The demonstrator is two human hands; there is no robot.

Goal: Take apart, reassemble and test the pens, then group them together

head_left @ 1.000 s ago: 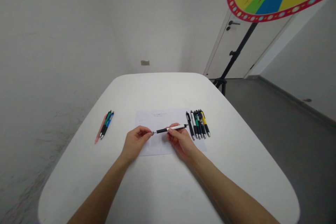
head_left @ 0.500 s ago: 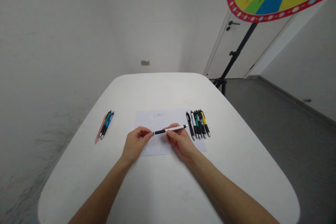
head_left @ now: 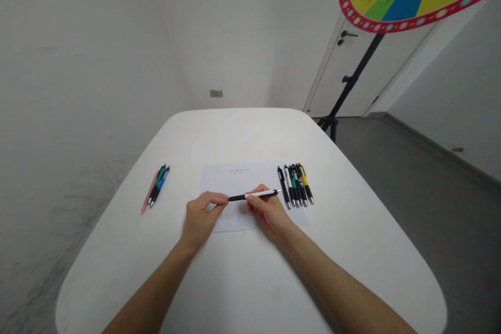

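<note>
White-and-black pen [head_left: 252, 195] held level between both hands, over the paper [head_left: 235, 180].
Its long axis runs left-right: left hand [head_left: 200, 216] pinches the black tip end, right hand [head_left: 268, 211] clasps the white barrel.

pen [head_left: 252, 195]: plastic, matt black grip | sheet [head_left: 235, 180]: matt paper | table [head_left: 242, 282]: smooth, white, slight sheen
</note>
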